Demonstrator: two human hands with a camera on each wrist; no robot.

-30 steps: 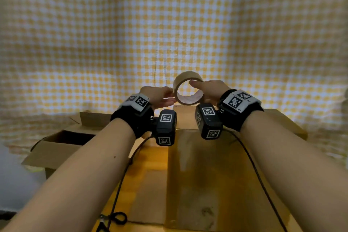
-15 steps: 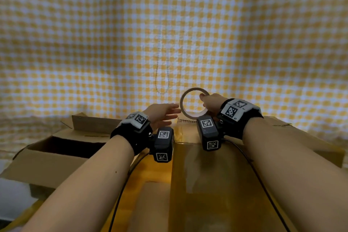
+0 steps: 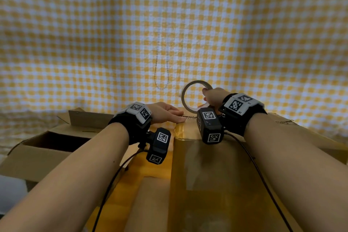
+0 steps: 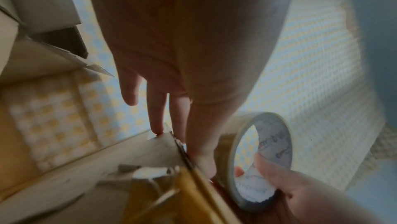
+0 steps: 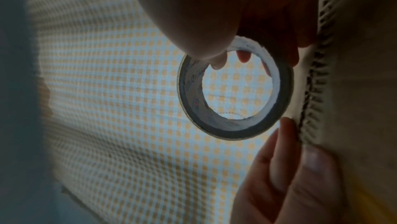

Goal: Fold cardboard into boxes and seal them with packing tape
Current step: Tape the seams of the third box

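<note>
A closed cardboard box [image 3: 226,165] stands in front of me, with a strip of brownish tape running along its top seam. My right hand [image 3: 212,98] grips the roll of packing tape [image 3: 190,96] upright at the box's far top edge, fingers hooked through the core. The same tape roll [image 5: 234,90] fills the middle of the right wrist view, and the tape roll [image 4: 255,158] shows low in the left wrist view. My left hand [image 3: 165,113] lies flat with straight fingers [image 4: 159,117] pressing on the far edge of the box [image 4: 120,158], just left of the roll.
An open cardboard box [image 3: 47,143] with raised flaps sits to the left. A yellow-and-white checked cloth [image 3: 169,34] covers the surface and backdrop behind. Black cables [image 3: 113,181] trail from the wrist cameras over the box front.
Both hands have dropped to the box's far edge. The left hand let go of the roll and now presses flat on the box. The roll turned more edge-on.
</note>
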